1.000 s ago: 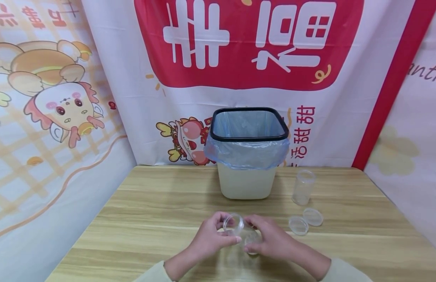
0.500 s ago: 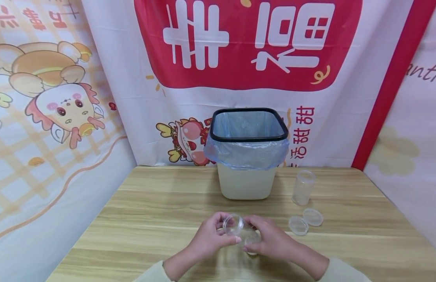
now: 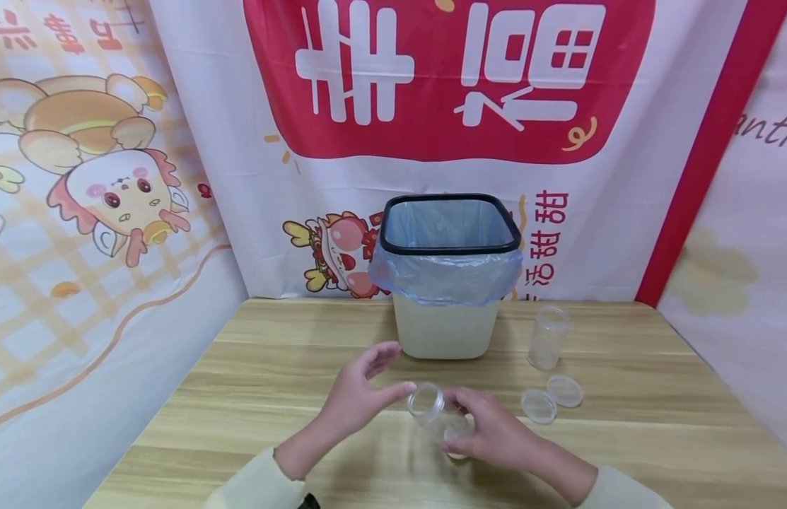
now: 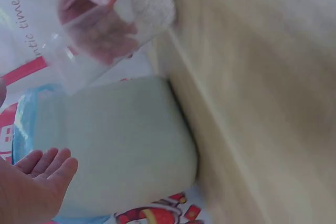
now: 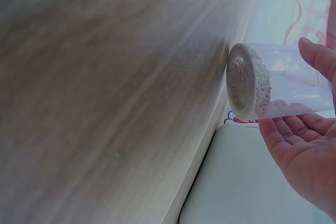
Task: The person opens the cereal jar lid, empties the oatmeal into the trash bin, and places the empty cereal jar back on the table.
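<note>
A clear plastic jar (image 3: 433,420) with pale grainy stuff at its base is tilted just above the table, its open mouth toward the left. My right hand (image 3: 495,430) grips its side; in the right wrist view its thumb (image 5: 318,56) lies on one side and the fingers on the other. The grains (image 5: 261,82) lie packed at the jar's bottom end. My left hand (image 3: 358,394) is spread beside the mouth, thumb tip at or very near the rim; whether they touch I cannot tell. Its fingers (image 4: 62,167) hold nothing.
A cream bin (image 3: 445,325) with a black rim and blue bag stands behind the hands. To the right are an upright clear jar (image 3: 547,341) and two clear lids (image 3: 539,407) on the wooden table (image 3: 272,367). Printed cloths hang behind and at both sides.
My left hand has let go of the jar's mouth end and moved left and up, fingers spreading. The right hand still holds the jar, nearly in place.
</note>
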A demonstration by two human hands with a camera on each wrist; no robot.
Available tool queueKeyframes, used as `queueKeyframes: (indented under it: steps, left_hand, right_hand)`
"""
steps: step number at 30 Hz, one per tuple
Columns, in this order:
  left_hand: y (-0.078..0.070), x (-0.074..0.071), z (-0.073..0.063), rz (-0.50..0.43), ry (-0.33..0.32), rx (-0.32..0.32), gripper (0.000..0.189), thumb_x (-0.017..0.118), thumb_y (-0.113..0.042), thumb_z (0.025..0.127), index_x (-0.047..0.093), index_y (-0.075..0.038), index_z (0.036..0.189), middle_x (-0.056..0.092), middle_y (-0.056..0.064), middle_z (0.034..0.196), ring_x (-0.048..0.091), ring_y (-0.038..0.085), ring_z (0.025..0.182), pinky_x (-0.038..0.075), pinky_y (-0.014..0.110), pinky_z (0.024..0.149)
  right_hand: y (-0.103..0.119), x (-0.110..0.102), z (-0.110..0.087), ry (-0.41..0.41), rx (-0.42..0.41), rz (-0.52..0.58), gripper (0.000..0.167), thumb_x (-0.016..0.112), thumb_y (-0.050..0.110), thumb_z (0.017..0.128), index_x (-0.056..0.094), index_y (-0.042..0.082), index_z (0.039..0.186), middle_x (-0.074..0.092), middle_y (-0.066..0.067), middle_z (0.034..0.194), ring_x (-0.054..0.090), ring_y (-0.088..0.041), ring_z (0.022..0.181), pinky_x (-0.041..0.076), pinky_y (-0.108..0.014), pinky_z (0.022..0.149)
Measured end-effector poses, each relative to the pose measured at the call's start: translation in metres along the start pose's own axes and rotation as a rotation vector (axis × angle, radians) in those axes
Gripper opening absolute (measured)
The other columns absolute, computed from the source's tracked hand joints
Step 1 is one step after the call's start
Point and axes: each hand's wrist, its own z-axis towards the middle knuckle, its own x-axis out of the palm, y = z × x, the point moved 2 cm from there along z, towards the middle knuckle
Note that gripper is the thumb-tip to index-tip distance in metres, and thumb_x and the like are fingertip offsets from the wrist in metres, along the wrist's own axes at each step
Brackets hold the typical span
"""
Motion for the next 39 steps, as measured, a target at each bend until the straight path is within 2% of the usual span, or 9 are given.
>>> queueKeyframes:
  steps: [4,10,16,19,21,23,26,28,39]
  left_hand:
    - [-0.014,-0.014,0.014,0.114,-0.089,0.123,0.065,0.082,-0.033,0.078,0.056,-0.009,0.133,0.059,0.004,0.132,0.054,0.021,0.122,0.044,0.037,0.101]
    - [-0.037,-0.031,0.040,0.241,-0.186,0.367,0.059,0.080,-0.023,0.081,0.056,-0.003,0.132,0.058,0.010,0.133,0.052,0.020,0.124,0.042,0.036,0.104]
    - [-0.054,-0.043,0.072,0.336,-0.235,0.493,0.056,0.079,-0.021,0.083,0.058,0.000,0.130,0.057,0.013,0.135,0.052,0.023,0.124,0.043,0.037,0.103]
    - [-0.059,-0.048,0.086,0.368,-0.243,0.521,0.053,0.077,-0.023,0.085,0.059,0.000,0.129,0.057,0.013,0.135,0.065,0.024,0.090,0.054,0.031,0.078]
    - [-0.062,-0.051,0.095,0.380,-0.238,0.530,0.051,0.075,-0.024,0.086,0.060,-0.001,0.129,0.056,0.014,0.135,0.065,0.025,0.089,0.054,0.030,0.062]
    - [-0.064,-0.052,0.103,0.399,-0.220,0.527,0.050,0.073,-0.026,0.088,0.060,-0.001,0.129,0.056,0.012,0.137,0.065,0.023,0.092,0.054,0.029,0.061]
    - [-0.065,-0.053,0.114,0.442,-0.180,0.525,0.050,0.071,-0.029,0.089,0.060,-0.002,0.131,0.054,0.010,0.139,0.049,0.021,0.129,0.052,0.034,0.090]
    - [-0.066,-0.053,0.120,0.469,-0.152,0.530,0.051,0.070,-0.031,0.090,0.060,-0.002,0.131,0.053,0.009,0.140,0.045,0.019,0.132,0.043,0.036,0.103]
    - [-0.065,-0.054,0.144,0.548,-0.115,0.563,0.045,0.066,-0.030,0.092,0.063,-0.003,0.128,0.058,0.012,0.134,0.050,0.022,0.128,0.041,0.036,0.105]
  right_hand:
    - [0.000,-0.001,0.000,-0.001,0.001,-0.004,0.052,0.085,0.025,0.074,0.061,0.012,0.118,0.063,0.011,0.107,0.061,-0.017,0.097,0.053,-0.034,0.086]
    - [0.001,-0.002,0.000,-0.004,-0.008,-0.002,0.050,0.085,0.025,0.074,0.061,0.013,0.116,0.063,0.009,0.105,0.061,-0.018,0.097,0.053,-0.035,0.087]
    - [0.003,-0.002,-0.001,-0.001,0.003,-0.005,0.050,0.086,0.022,0.073,0.061,0.015,0.116,0.064,0.009,0.105,0.061,-0.015,0.096,0.052,-0.034,0.086]
    - [0.003,-0.002,-0.002,-0.002,0.002,-0.011,0.049,0.086,0.021,0.072,0.061,0.016,0.114,0.064,0.008,0.104,0.061,-0.014,0.095,0.053,-0.034,0.085]
    - [0.004,-0.002,-0.001,-0.003,0.002,-0.011,0.049,0.086,0.021,0.072,0.061,0.016,0.114,0.064,0.007,0.103,0.061,-0.013,0.094,0.053,-0.035,0.085]
    - [0.004,-0.002,-0.002,-0.004,0.001,-0.008,0.048,0.086,0.022,0.073,0.061,0.016,0.114,0.064,0.005,0.102,0.061,-0.014,0.094,0.054,-0.036,0.085]
    - [0.005,-0.003,-0.002,-0.004,0.004,-0.002,0.048,0.086,0.022,0.073,0.061,0.016,0.114,0.065,0.004,0.103,0.061,-0.014,0.094,0.054,-0.037,0.085]
    - [0.006,-0.003,-0.003,-0.004,0.004,-0.001,0.048,0.085,0.022,0.073,0.061,0.016,0.114,0.065,0.004,0.103,0.061,-0.015,0.095,0.054,-0.037,0.085]
    - [0.009,-0.009,-0.006,-0.004,0.038,-0.050,0.052,0.086,0.027,0.073,0.061,0.016,0.118,0.062,0.011,0.105,0.060,-0.012,0.095,0.053,-0.035,0.085]
